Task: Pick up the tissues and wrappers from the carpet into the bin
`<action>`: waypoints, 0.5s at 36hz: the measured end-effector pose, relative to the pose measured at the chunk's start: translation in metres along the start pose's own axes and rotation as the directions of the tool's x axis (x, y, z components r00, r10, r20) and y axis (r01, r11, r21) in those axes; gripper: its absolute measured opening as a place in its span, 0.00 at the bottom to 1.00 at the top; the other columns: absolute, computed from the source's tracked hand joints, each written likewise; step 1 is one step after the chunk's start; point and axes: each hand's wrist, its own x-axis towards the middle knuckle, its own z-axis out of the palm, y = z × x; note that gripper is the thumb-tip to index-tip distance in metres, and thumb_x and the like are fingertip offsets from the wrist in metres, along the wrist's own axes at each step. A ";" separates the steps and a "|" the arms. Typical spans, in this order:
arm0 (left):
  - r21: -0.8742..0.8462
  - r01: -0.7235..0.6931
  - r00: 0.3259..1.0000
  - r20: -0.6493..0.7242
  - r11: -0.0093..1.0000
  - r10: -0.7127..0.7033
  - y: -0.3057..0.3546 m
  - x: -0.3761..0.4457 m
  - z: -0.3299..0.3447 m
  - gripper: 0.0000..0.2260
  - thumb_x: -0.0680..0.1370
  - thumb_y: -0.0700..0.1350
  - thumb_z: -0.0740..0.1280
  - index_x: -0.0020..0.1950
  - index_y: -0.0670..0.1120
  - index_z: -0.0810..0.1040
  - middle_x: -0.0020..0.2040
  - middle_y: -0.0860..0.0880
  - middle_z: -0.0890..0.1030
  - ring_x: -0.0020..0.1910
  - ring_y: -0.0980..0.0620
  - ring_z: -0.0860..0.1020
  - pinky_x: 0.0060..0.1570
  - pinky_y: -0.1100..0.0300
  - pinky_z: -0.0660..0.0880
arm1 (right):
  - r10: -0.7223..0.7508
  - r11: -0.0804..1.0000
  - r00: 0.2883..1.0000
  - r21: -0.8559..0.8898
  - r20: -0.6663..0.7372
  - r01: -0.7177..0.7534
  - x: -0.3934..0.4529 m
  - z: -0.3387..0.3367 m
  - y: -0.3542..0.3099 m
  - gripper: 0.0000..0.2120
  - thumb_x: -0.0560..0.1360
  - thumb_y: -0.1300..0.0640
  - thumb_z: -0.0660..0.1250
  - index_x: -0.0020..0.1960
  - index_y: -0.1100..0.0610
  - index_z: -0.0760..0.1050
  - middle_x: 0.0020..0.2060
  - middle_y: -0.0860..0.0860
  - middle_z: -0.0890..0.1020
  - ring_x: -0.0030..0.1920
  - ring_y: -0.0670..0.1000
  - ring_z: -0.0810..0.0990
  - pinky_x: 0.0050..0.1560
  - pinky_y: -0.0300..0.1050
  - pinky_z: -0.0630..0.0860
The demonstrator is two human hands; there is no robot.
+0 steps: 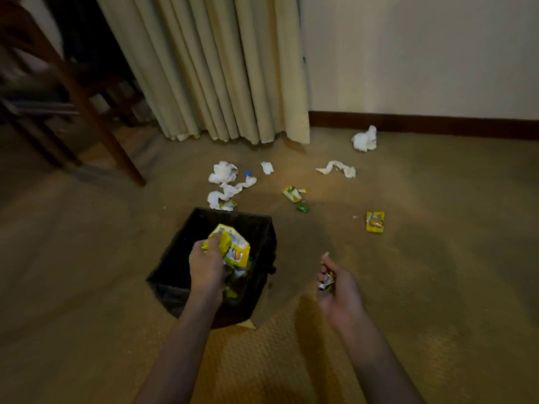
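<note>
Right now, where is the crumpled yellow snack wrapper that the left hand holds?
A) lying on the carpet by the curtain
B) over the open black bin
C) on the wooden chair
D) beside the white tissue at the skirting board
B: the left hand grips the crumpled yellow snack wrapper directly above the mouth of the open black bin, not on the carpet or the chair.

black bin (256,228), yellow wrappers (375,221), white tissues (223,172), tan carpet (437,258), beige curtain (218,68), dark brown skirting board (423,122)

2 bare forearms, no sleeves; left hand (205,265), right hand (339,290) ungloved
</note>
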 end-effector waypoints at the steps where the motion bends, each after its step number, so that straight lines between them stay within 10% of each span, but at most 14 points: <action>1: 0.045 -0.056 0.997 -0.049 0.997 0.058 0.000 0.007 -0.010 0.15 0.80 0.54 0.63 0.56 0.43 0.75 0.49 0.41 0.80 0.46 0.43 0.80 0.43 0.49 0.77 | -0.010 0.999 1.000 -0.036 0.018 0.011 0.000 0.015 0.006 0.06 0.77 0.61 0.64 0.41 0.56 0.72 0.30 0.49 0.69 0.20 0.42 0.67 0.18 0.34 0.63; 9: 0.532 -0.329 0.882 -0.122 0.780 0.455 -0.010 0.042 -0.056 0.16 0.80 0.50 0.64 0.57 0.37 0.71 0.56 0.36 0.71 0.50 0.43 0.70 0.47 0.60 0.62 | -0.264 0.697 0.938 -0.627 0.227 0.348 0.024 0.115 0.061 0.04 0.80 0.53 0.60 0.48 0.49 0.73 0.46 0.50 0.77 0.44 0.50 0.78 0.42 0.42 0.76; 12: 0.682 -0.266 0.940 0.026 0.681 0.341 -0.024 0.048 -0.062 0.22 0.80 0.57 0.60 0.64 0.41 0.68 0.63 0.40 0.70 0.61 0.38 0.71 0.57 0.47 0.68 | -0.326 0.427 0.848 -0.736 0.417 0.526 0.036 0.131 0.071 0.06 0.80 0.53 0.60 0.44 0.50 0.69 0.42 0.49 0.73 0.40 0.46 0.75 0.36 0.26 0.68; 15: 0.737 -0.230 0.965 0.088 0.636 0.247 -0.038 0.051 -0.067 0.28 0.81 0.60 0.54 0.76 0.46 0.59 0.73 0.44 0.67 0.72 0.43 0.65 0.68 0.46 0.59 | -0.204 0.190 0.865 -0.849 0.458 0.494 0.052 0.135 0.081 0.14 0.80 0.47 0.59 0.52 0.57 0.75 0.45 0.50 0.73 0.51 0.54 0.77 0.54 0.43 0.73; 18: 0.667 -0.262 0.959 0.101 0.698 0.264 -0.047 0.054 -0.067 0.26 0.82 0.58 0.51 0.78 0.48 0.55 0.76 0.47 0.63 0.75 0.47 0.60 0.71 0.47 0.53 | -0.058 0.129 0.922 -0.912 0.384 0.388 0.061 0.136 0.083 0.22 0.82 0.47 0.51 0.72 0.55 0.65 0.68 0.55 0.67 0.69 0.57 0.66 0.69 0.52 0.62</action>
